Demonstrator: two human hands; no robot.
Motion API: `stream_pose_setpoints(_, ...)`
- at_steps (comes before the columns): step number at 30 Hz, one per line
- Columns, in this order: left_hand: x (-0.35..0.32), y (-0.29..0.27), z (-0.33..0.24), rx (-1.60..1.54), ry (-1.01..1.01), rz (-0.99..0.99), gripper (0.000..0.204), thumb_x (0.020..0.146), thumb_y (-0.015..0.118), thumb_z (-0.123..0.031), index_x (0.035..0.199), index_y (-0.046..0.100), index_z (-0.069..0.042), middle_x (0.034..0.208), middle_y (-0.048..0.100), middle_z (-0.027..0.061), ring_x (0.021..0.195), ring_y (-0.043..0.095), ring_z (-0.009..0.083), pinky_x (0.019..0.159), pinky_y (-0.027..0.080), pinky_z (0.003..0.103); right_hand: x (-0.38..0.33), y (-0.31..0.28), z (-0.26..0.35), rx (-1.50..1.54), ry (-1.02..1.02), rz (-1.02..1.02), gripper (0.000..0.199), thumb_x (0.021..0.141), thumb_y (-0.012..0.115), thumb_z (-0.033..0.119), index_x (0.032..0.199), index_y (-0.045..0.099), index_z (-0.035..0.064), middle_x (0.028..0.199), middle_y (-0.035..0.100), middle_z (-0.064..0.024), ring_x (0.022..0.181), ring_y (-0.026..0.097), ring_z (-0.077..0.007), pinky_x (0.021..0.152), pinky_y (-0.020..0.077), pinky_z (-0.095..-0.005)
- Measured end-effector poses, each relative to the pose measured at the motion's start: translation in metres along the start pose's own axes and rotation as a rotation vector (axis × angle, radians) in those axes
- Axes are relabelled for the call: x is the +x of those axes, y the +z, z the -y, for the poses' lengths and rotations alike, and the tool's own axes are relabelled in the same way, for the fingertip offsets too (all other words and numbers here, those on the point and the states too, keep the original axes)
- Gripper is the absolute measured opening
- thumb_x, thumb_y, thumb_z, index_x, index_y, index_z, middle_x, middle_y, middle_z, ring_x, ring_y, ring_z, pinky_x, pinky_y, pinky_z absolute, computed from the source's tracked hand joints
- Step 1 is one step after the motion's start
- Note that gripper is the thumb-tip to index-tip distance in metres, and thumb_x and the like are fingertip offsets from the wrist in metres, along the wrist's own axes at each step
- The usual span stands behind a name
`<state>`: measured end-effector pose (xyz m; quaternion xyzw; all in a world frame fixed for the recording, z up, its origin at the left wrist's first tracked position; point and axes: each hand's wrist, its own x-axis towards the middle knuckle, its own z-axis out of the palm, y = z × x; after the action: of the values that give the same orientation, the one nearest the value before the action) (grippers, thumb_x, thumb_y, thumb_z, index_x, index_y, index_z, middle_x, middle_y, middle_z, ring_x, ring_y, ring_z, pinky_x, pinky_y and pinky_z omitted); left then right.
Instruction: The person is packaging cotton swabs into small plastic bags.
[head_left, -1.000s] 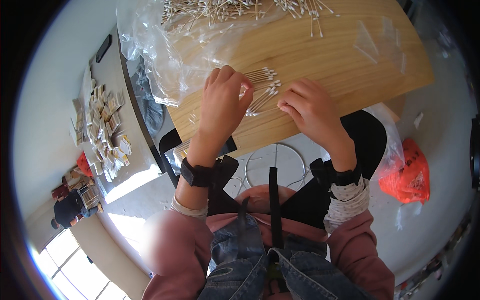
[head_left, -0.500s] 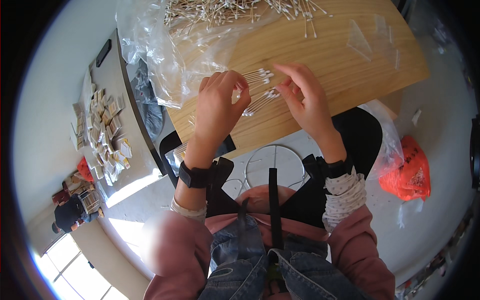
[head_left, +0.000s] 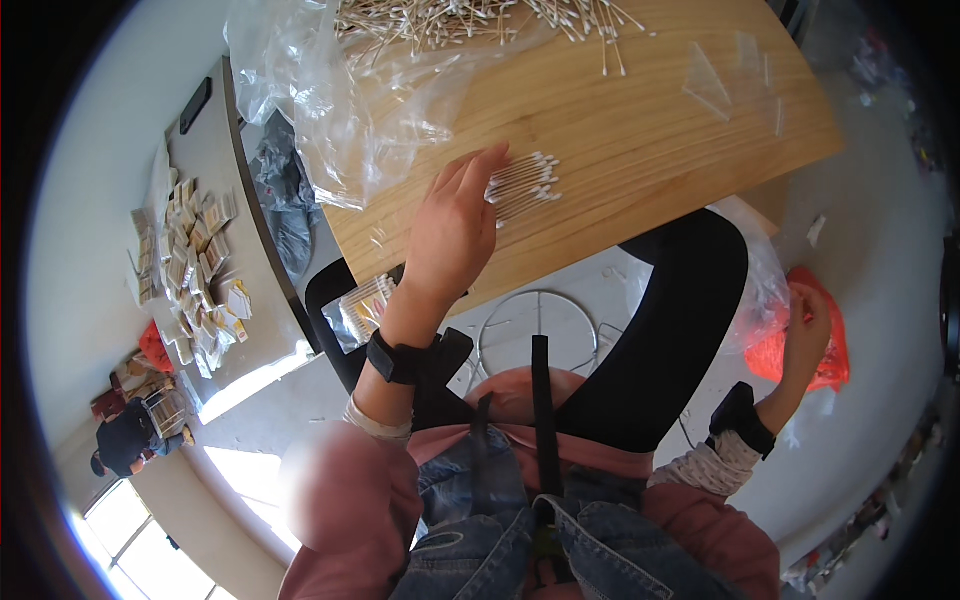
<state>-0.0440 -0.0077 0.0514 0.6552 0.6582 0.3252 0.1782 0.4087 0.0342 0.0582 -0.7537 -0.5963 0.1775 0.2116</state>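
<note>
Mid-frame, my left hand [head_left: 457, 222] stretches its fingers beside cotton swabs [head_left: 530, 182]. Far right, my right hand [head_left: 808, 332] overlaps a red bag [head_left: 838, 350], grip unclear

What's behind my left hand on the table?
White-tipped cotton swabs show just right of your left hand, on the wooden table. Whatever the palm and fingers cover can't be seen.

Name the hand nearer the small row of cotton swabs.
Left. The left hand is at the left end of the swab row; the right hand is away from the table, by the red bag.
</note>
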Motion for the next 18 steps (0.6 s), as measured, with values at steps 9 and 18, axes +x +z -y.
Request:
stream_pose_setpoints(9,-0.040,0.036,-0.014,-0.740,-0.390,-0.562,0.048,0.108,0.036,-0.025,0.150,0.035,-0.001,0.151,0.043,0.0159,0.143,0.035,0.0248,0.118,0.022,0.036,-0.012,0.072,0.158,0.926,-0.223,-0.003,0.039,0.106,0.045,0.025,0.127,0.058,-0.0056,0.133,0.059,-0.0164,0.124,0.055,-0.0239,0.105,0.0421,-0.0373)
stream_pose_setpoints(18,-0.011,0.065,-0.037,-1.012,-0.430,-0.715,0.054,0.108,0.033,-0.032,0.152,0.027,0.000,0.159,0.030,0.0169,0.149,0.023,0.0247,0.122,0.016,0.038,-0.055,0.190,0.244,0.995,-0.334,0.428,0.045,0.109,0.037,0.032,0.139,0.049,0.0004,0.128,0.057,-0.0099,0.110,0.053,-0.0144,0.105,0.0366,-0.0295)
